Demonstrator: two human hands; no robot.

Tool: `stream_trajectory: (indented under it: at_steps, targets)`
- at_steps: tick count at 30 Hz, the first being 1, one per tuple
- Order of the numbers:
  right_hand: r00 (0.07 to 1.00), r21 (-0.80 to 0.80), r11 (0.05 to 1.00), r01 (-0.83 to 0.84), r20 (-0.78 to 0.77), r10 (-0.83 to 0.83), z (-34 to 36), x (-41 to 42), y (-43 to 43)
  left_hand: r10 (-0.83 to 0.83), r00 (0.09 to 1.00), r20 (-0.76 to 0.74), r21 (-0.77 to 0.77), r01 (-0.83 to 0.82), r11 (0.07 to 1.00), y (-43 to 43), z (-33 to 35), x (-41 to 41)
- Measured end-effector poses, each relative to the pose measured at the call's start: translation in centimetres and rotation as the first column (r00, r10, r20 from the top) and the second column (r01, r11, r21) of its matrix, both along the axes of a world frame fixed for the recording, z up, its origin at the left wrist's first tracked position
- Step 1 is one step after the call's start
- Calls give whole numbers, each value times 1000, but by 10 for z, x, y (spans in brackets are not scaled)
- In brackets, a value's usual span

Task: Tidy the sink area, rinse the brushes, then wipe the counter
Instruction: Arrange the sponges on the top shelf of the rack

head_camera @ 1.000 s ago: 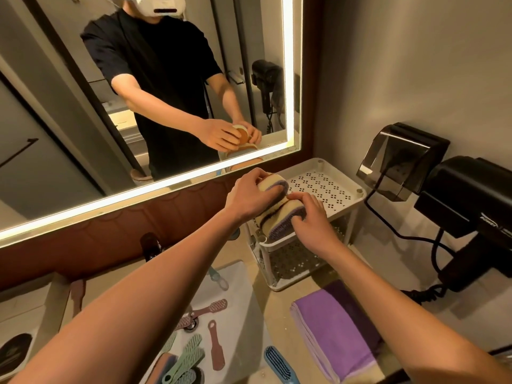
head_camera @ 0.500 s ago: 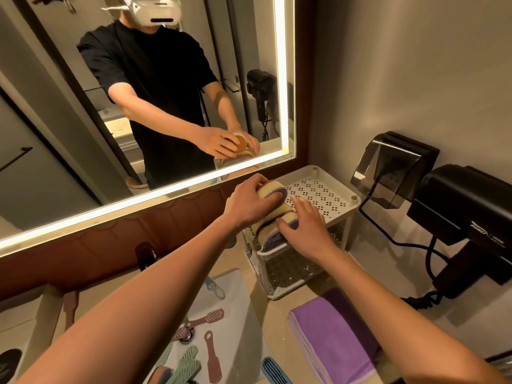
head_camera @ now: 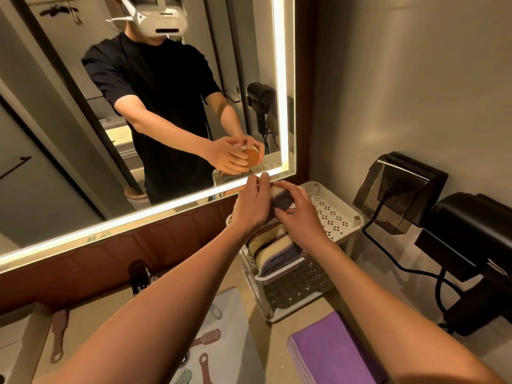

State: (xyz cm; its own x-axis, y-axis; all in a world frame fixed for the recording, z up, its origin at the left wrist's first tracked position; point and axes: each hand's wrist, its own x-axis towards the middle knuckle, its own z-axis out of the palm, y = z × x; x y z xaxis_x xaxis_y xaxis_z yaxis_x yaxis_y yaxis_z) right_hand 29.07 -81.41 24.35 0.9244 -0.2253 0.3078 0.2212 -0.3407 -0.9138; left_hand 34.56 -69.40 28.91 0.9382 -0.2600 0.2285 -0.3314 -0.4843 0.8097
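Note:
A cream and purple scrub sponge [head_camera: 280, 200] stands on edge over the white two-tier rack [head_camera: 341, 215], against the mirror's lower corner. My left hand [head_camera: 250, 207] holds its left side and my right hand [head_camera: 297, 213] curls over its right side. Below my hands, more cream, brown and purple sponges [head_camera: 273, 250] lie packed on edge at the rack's top-left end. Pink, brown and green brushes [head_camera: 209, 338] lie in the white sink [head_camera: 232, 309] under my left forearm.
A folded purple towel [head_camera: 333, 351] lies on the counter in front of the rack. A black wall hair dryer [head_camera: 471, 245] and a covered socket [head_camera: 396, 187] are on the right, their cord hanging. The dark faucet [head_camera: 138, 275] stands behind the sink; a brown brush [head_camera: 59, 332] lies left.
Both hands have moved back along the rack's top shelf toward the mirror; the sponges they were pressing now sit packed at the shelf's front, and both hands hold one further back.

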Motion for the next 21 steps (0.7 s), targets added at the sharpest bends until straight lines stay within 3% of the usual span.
stream_trajectory:
  at_steps: [2, 5, 10, 16, 21]
  targets:
    - [999, 13, 999, 38, -4, -38, -1, 8, -8, 26, 999, -22, 15, -26, 1000, -5, -4, 3]
    - [995, 8, 995, 101, -15, -101, -6, 20, -24, 80, 996, -27, 153, -74, 985, -10, -17, 8]
    - [969, -24, 973, 229, -94, -230, -17, 42, -51, 15, 992, 127, 410, -66, 909, -10, -36, 8]
    - [966, -99, 970, 220, -115, -231, -38, 57, -55, -19, 997, 81, 556, -29, 830, -13, -47, 6]
    - [963, -103, 972, 211, -151, -225, -48, 65, -54, -55, 993, 107, 588, -18, 809, -14, -53, -2]
